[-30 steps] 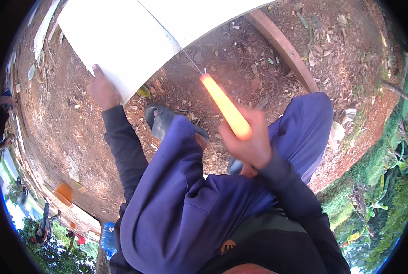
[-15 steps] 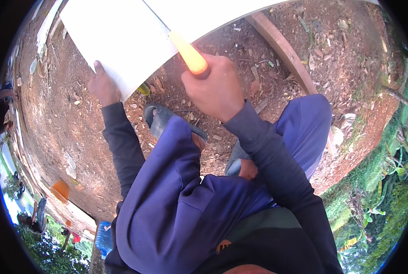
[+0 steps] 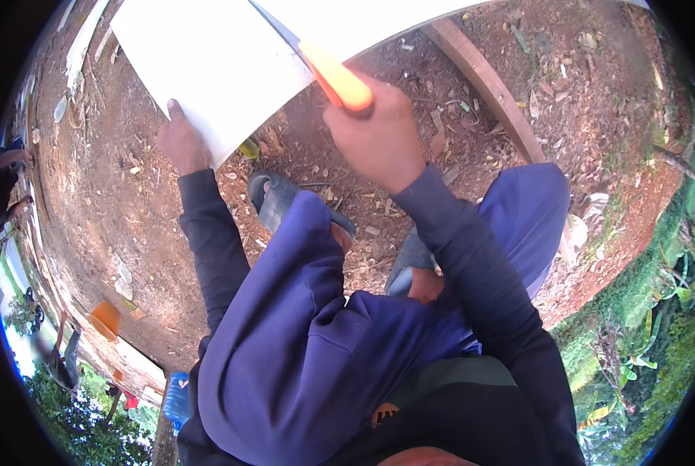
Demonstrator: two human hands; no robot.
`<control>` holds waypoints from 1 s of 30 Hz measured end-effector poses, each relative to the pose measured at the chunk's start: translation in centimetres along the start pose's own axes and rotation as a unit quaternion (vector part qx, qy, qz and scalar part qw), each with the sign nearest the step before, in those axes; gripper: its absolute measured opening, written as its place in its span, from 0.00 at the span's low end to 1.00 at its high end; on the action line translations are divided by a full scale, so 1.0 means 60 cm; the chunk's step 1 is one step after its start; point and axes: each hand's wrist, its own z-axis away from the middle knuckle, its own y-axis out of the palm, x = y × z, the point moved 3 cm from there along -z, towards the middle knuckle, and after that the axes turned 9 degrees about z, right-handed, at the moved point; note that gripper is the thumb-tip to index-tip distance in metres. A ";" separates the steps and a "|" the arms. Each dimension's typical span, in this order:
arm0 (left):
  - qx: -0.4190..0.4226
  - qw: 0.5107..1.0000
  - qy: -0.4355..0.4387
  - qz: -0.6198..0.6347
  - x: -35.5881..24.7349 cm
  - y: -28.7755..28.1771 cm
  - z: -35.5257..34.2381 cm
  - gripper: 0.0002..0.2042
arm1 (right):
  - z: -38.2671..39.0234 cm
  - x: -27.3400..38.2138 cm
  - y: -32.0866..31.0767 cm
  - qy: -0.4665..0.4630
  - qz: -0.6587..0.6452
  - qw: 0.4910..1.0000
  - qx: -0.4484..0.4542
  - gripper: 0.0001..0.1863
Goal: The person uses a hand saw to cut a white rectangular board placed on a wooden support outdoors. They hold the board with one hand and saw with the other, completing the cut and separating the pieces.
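A large white board (image 3: 207, 78) fills the top of the head view, its near edge curving above the dirt ground. My left hand (image 3: 182, 141) grips the board's near left corner, thumb on top and the other fingers hidden underneath. An orange-handled handsaw (image 3: 335, 76) is held in my right hand (image 3: 380, 138), the fingers closed round the handle. From the handle its grey blade (image 3: 276, 26) runs up and left across the board and out of the picture. Whether the teeth sit in a cut cannot be made out.
Right of my right hand, a wooden beam (image 3: 487, 93) runs from under the board toward my knee. My sandalled feet (image 3: 273, 200) rest on soil scattered with leaves and chips. An orange container (image 3: 105, 320) and a blue plastic bottle (image 3: 177, 400) are at the left.
My right hand has drawn the saw a little down and right, and more of the blade's side shows. The left hand and board corner sit slightly further right in the picture.
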 end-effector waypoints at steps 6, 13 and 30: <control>-0.011 1.000 0.008 -0.008 0.030 -0.003 -0.031 0.23 | 0.004 0.020 -0.014 0.050 0.021 0.998 0.035 0.11; -0.019 1.000 -0.005 -0.009 0.022 -0.012 -0.022 0.22 | 0.244 0.051 -0.161 0.120 0.042 0.985 0.117 0.11; -0.020 0.996 0.009 -0.086 0.015 -0.003 -0.020 0.24 | 0.206 0.032 -0.143 0.117 0.022 0.989 0.082 0.12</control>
